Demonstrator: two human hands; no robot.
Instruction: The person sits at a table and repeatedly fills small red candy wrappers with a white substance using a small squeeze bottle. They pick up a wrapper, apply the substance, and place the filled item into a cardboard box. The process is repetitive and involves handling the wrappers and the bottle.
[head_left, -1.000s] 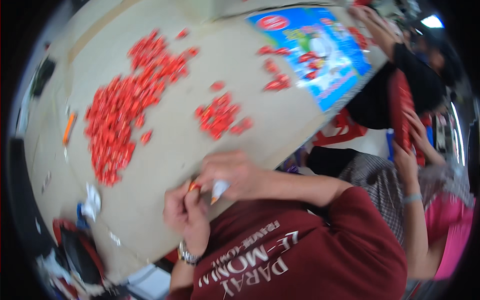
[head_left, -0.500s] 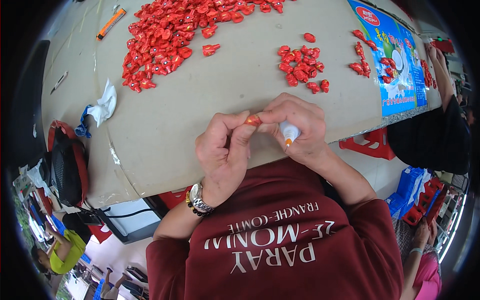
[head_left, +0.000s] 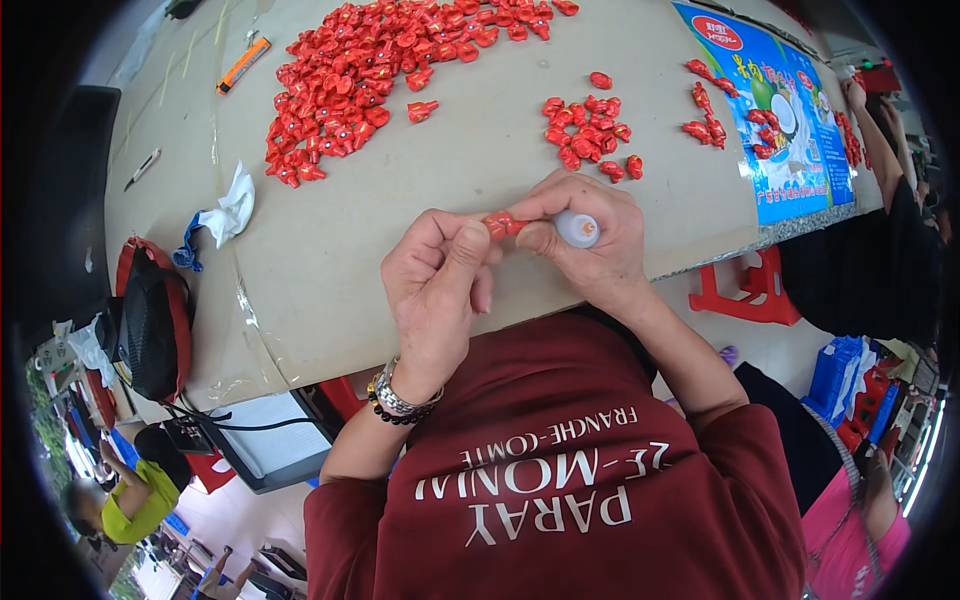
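Observation:
Above the table's near edge, a small glossy red piece (head_left: 503, 226) with gold marks sits between my two hands. My left hand (head_left: 430, 290) pinches its left end between thumb and fingers. At its right end are the thumb and forefinger of my right hand (head_left: 612, 245). That hand also has a small white squeeze bottle (head_left: 577, 229) with an orange tip tucked in its curled fingers, its nozzle end facing up toward me. Beyond my hands lies a small cluster of red pieces (head_left: 585, 130), and a large heap of similar pieces (head_left: 335, 90) spreads at the far left.
On the table (head_left: 350, 270) lie an orange utility knife (head_left: 243, 66), a pen (head_left: 142, 169) and a crumpled white tissue (head_left: 231, 207). A black and red bag (head_left: 155, 320) stands at the left edge. More red pieces lie near a blue printed sheet (head_left: 790, 130); another person's arm (head_left: 875, 140) is at far right.
The red piece has turned and shows more of its length between my fingers. The bottle in my right hand has tipped from nozzle down to nozzle toward me. The whole view has shifted slightly.

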